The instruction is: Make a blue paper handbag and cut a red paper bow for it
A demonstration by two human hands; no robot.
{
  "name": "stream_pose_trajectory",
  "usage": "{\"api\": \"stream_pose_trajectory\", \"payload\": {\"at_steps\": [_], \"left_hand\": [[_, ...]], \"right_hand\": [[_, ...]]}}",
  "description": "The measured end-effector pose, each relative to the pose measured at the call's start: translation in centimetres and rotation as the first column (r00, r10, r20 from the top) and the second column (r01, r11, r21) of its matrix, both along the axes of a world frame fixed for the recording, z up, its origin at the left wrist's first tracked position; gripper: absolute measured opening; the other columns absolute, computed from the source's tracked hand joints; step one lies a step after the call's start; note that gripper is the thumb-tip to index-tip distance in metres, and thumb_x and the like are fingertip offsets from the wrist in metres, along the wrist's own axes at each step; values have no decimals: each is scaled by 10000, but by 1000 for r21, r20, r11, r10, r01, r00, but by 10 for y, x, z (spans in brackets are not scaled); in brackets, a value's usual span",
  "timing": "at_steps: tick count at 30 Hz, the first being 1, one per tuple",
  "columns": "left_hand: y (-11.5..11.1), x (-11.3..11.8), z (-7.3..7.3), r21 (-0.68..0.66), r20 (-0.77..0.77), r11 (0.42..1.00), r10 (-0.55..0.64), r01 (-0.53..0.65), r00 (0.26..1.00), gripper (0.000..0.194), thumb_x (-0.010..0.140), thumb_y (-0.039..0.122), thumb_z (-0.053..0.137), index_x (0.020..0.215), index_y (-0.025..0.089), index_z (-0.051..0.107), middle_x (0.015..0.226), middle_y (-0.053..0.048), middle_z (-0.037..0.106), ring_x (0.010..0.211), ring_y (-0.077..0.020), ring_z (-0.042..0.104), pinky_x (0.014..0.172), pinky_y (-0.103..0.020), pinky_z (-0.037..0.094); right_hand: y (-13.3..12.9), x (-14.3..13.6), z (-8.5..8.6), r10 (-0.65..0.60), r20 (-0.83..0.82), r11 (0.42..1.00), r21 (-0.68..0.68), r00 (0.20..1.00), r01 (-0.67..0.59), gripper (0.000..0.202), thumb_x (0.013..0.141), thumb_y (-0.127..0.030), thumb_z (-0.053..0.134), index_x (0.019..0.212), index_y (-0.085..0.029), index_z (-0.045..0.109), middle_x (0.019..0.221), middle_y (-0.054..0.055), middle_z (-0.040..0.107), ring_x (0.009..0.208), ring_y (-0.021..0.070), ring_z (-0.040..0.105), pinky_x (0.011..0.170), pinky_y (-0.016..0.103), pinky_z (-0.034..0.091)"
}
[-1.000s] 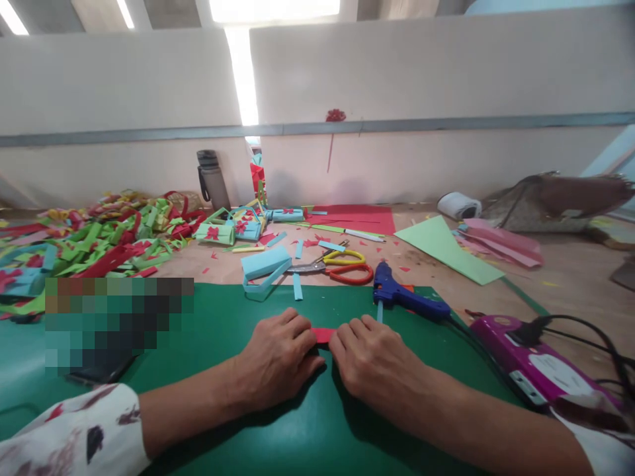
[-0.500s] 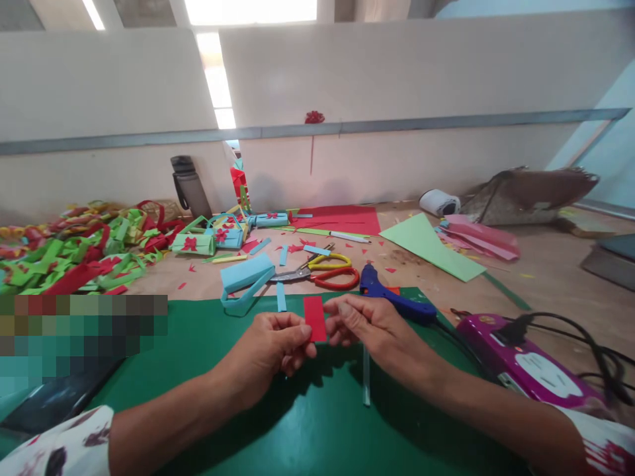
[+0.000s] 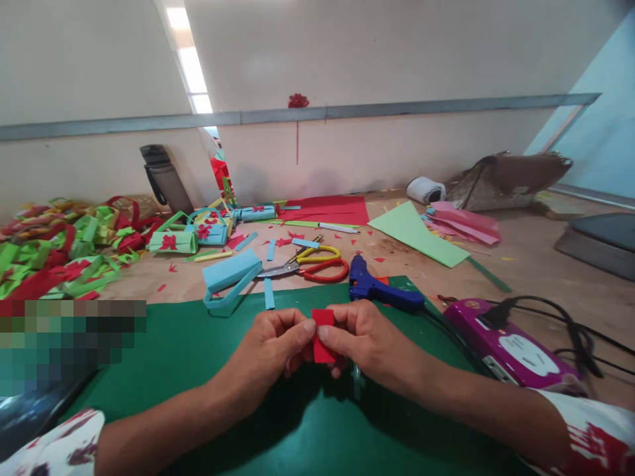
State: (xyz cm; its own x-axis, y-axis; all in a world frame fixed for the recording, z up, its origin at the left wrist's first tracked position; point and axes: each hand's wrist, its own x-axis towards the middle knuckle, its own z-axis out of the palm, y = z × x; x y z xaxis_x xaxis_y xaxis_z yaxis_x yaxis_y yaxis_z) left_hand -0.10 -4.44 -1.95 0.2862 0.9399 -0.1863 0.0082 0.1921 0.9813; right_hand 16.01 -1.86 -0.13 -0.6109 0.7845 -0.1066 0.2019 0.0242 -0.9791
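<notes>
Simply a bright red paper piece (image 3: 325, 356), narrow, straight-edged and rectangular.

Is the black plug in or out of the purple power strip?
In, it seems: the black plug sits against the purple power strip, no prongs showing.

dark bottle (image 3: 170, 182) standing left by the pale wall (image 3: 377, 155), red flower (image 3: 298, 100) up at the grey rail (image 3: 421, 106), and over right, white roll (image 3: 421, 189) beside brown handbag (image 3: 526, 176)!

Head view, directed forward and down from behind the left hand (image 3: 268, 340) and right hand (image 3: 372, 337); the green mat (image 3: 183, 340) lies near, the white partition (image 3: 377, 63) beyond.
</notes>
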Motion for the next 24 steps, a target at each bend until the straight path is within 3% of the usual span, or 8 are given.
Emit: {"api": "stream_pose_trajectory", "payload": {"at_steps": [7, 17, 21, 24], "left_hand": [[1, -1, 8, 45, -110, 998, -35, 40, 993, 318, 812, 369, 530, 586, 155, 468, 480, 50, 451, 434, -59, 319, 432, -202, 214], [3, -1, -1, -48, 72, 998, -31, 34, 997, 255, 803, 337, 565, 654, 158, 462, 473, 40, 505, 400, -53, 405, 415, -169, 284], [4, -1, -2, -124, 225, 992, -6, 34, 974, 256, 806, 327, 568, 648, 149, 473, 515, 21, 540, 383, -39, 394, 383, -157, 262], [5, -3, 0, -205, 270, 979, 54, 2, 961, 253, 792, 322, 589, 645, 152, 473, 472, 35, 512, 350, -29, 346, 357, -153, 206]], "right_hand": [[-2, 1, -2, 5, 74, 1000, -5, 997, -4, 213, 809, -228, 462, 639, -144, 559, 565, -24, 545, 451, 72, 477, 454, 189, 378], [1, 1, -6, -13, 52, 1000, 18, 999, 12, 291, 865, -304, 443, 623, -157, 510, 560, -11, 562, 481, 92, 507, 483, 205, 403], [2, 2, -4, -80, 25, 989, 126, 996, 76, 278, 888, -264, 415, 650, -162, 515, 568, -15, 564, 518, 99, 525, 527, 216, 427], [2, 4, -4, -191, 3, 925, 335, 982, 179, 201, 883, -225, 438, 708, -174, 522, 616, -22, 559, 573, 109, 545, 578, 227, 462]]}}
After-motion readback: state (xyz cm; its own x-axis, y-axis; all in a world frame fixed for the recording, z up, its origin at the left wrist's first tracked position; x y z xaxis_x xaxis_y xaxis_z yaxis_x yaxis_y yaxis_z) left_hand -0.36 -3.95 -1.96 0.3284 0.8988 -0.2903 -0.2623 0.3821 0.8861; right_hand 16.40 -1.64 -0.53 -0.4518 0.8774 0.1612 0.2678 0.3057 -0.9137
